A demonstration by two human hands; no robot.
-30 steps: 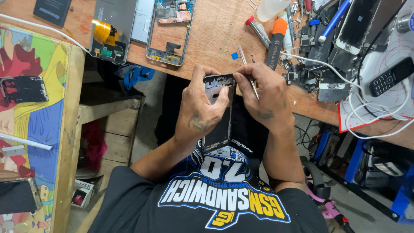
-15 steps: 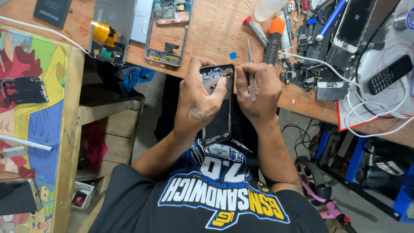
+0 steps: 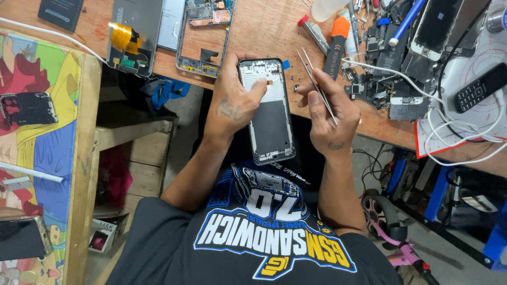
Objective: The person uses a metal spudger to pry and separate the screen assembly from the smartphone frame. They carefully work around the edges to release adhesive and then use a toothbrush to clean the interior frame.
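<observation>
Black-rimmed phone frame (image 3: 268, 113), opened up, inner side showing; held upright-ish over the near edge of the wooden worktop (image 3: 264, 31), lower end off the bench above the person's lap. Left hand (image 3: 232, 103) wraps its left side, thumb pressed on the pale upper panel. Right hand (image 3: 327, 113) just beside the frame, not touching it, fingers pinched round metal tweezers (image 3: 316, 84), tips pointing toward the far edge. Orange-handled opener tool (image 3: 336, 45) lies on worktop behind tweezers. Second gutted phone chassis (image 3: 203, 34) near far edge, left of centre.
</observation>
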